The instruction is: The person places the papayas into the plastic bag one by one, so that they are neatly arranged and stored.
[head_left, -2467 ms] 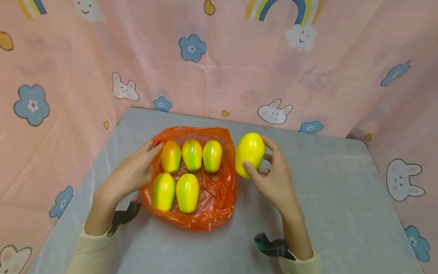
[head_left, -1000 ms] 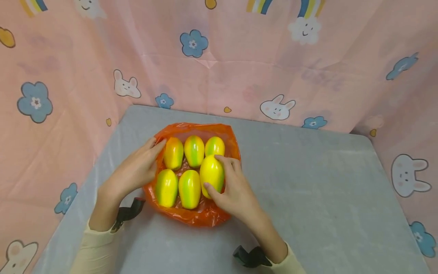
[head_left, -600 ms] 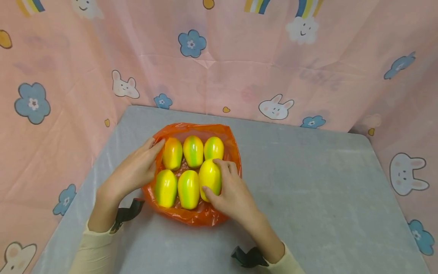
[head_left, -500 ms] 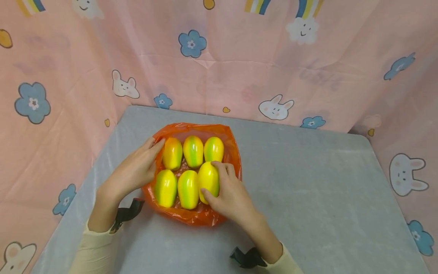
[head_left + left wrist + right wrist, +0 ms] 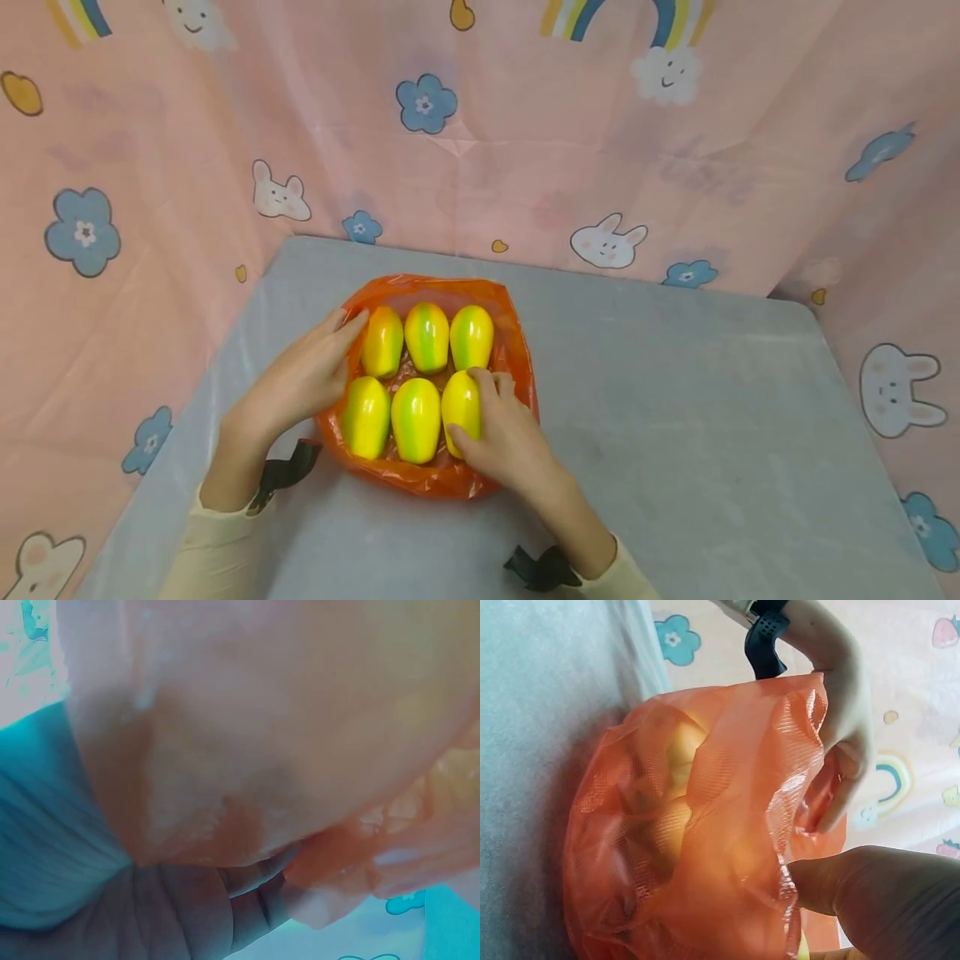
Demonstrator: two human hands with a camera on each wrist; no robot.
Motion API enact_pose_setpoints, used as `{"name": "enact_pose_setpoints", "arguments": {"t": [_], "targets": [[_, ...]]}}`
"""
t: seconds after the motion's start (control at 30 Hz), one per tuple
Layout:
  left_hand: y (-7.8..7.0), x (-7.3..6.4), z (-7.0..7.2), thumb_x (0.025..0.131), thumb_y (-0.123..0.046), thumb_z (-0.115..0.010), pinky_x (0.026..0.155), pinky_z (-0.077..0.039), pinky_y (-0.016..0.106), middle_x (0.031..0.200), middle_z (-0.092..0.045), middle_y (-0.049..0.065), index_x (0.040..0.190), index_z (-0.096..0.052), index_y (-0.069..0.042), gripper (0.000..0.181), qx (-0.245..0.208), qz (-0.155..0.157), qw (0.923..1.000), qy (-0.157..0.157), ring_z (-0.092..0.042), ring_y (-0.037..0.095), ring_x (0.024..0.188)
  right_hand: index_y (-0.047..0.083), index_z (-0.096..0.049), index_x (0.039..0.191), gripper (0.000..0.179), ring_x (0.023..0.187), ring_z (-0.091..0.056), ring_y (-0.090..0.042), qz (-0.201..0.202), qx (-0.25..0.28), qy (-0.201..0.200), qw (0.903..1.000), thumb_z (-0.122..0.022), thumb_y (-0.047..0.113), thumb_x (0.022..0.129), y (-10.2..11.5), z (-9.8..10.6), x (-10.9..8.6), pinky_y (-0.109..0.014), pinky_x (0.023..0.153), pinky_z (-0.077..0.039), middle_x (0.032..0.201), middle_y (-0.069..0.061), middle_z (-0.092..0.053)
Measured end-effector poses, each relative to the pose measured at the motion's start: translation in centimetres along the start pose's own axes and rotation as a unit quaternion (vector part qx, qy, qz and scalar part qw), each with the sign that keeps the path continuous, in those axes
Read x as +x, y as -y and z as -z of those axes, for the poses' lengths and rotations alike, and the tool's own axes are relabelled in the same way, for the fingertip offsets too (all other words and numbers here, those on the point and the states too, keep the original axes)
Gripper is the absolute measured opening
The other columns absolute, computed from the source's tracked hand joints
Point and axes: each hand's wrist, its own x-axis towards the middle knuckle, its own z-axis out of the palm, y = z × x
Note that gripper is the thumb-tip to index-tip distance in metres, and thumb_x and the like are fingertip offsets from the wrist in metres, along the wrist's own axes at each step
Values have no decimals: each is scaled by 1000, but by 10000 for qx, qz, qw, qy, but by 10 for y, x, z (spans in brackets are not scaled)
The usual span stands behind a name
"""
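Observation:
An orange plastic bag point(image 5: 517, 350) stands on the grey table with its mouth spread wide. Glossy yellow-green mangoes point(image 5: 427, 337), several of them, sit inside in two rows. At the bag's left rim, my left hand point(image 5: 303, 371) holds the plastic, fingers over the edge; the left wrist view shows the film point(image 5: 225, 750) against that hand. My right hand point(image 5: 510, 433) reaches over the right side and grips the mango point(image 5: 460, 408) at the near row's right end, thumb on one side and fingers on the other. In the right wrist view, the bag wall mostly hides that mango.
The grey tabletop point(image 5: 675, 417) stretches to the right of the bag. A pink curtain point(image 5: 510, 167) printed with rabbits and flowers hangs behind and at both sides. Black wrist straps point(image 5: 542, 568) sit below the hands.
My right hand has brought a mango from outside the bag, at its right, leftward over the rim and down into the near row's right end. My left hand has stayed on the rim.

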Motion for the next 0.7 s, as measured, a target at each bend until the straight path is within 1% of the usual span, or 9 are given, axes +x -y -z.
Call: {"name": "enact_pose_setpoints", "arguments": {"t": [0.1,0.2,0.27,0.33,0.47,0.57,0.7], "targets": [[-1,0,-1,96,8,-51,120,-43,62,166,-38,28,161,-36,6,67,-26,-5,10000,19,-48,46,148,8,-45,151,78,85,-64,-27,-42,-74,45,10000,-81,36,88,-2,-1,1,-46,85,-65,136,-22,-55],[-1,0,-3,95,8,-52,120,-43,61,166,-38,27,161,-36,5,68,-36,55,10000,66,-48,45,148,10,-45,151,78,80,-61,-24,-150,-95,136,9997,-82,38,88,-4,-2,2,-43,81,-65,134,-21,-55],[0,0,-3,95,8,-52,120,-44,61,166,-39,27,161,-36,6,68,-3,88,9999,79,-49,45,147,10,-45,151,79,78,-60,-22,-212,-116,215,9995,-82,40,88,-4,-3,3,-42,80,-65,134,-20,-55],[1,0,-4,95,8,-53,118,-46,60,164,-40,27,161,-36,6,68,2,56,10000,61,-52,44,144,10,-46,151,79,78,-60,-22,-216,-152,233,9994,-82,40,88,-5,-4,3,-42,79,-65,133,-21,-56],[1,2,-5,95,8,-53,117,-47,61,162,-43,27,160,-38,6,67,-8,-76,9999,-66,-54,43,141,8,-48,151,77,82,-63,-25,-37,-274,50,9996,-82,38,88,-5,-5,3,-43,80,-65,132,-21,-57],[2,2,-4,95,8,-53,117,-47,60,163,-42,27,161,-37,5,67,-14,-26,10000,-52,-53,43,142,6,-48,151,78,87,-66,-28,105,-315,-96,9994,-82,38,89,-5,-5,3,-45,83,-65,134,-23,-57],[3,2,-5,95,7,-53,117,-47,60,166,-39,27,161,-36,5,68,4,66,10000,26,-53,44,143,6,-48,153,80,101,-70,-34,156,-342,-324,9988,-82,40,89,-2,-3,1,-52,93,-64,143,-25,-54]]}}
